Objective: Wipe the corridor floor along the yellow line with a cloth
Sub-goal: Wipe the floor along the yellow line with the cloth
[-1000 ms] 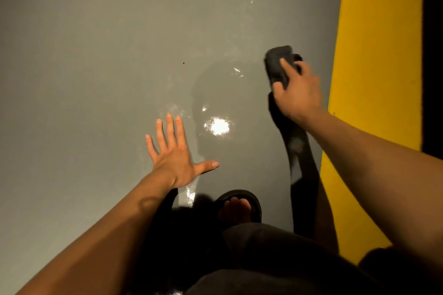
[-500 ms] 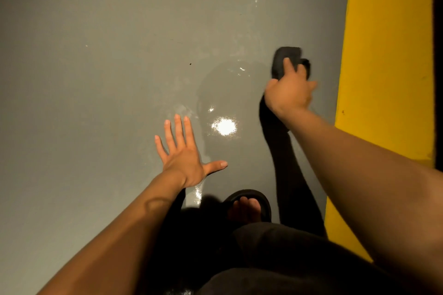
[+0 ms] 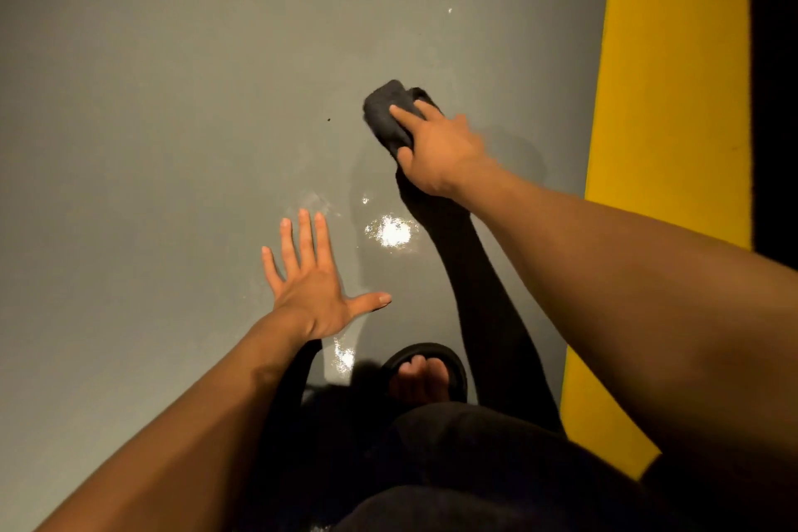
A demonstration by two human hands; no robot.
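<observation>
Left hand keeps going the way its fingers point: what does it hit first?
Nothing, apparently. The left hand points up-frame over bare grey floor; the dark cloth sits off to the right, outside that line.

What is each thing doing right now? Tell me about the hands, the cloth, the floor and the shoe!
Right hand: grips the cloth, pressing it to the floor.
Dark grey folded cloth: bunched, down on the floor.
Left hand: fingers spread straight, holding nothing.
Grey glossy floor: shiny patches near the hands.
Yellow painted line: untouched, right of the cloth.
Black open-toed sandal: on a foot, toes showing.

Bare forearms; dark shorts [image 3: 466, 458]; black open-toe slipper [image 3: 453, 363].
</observation>
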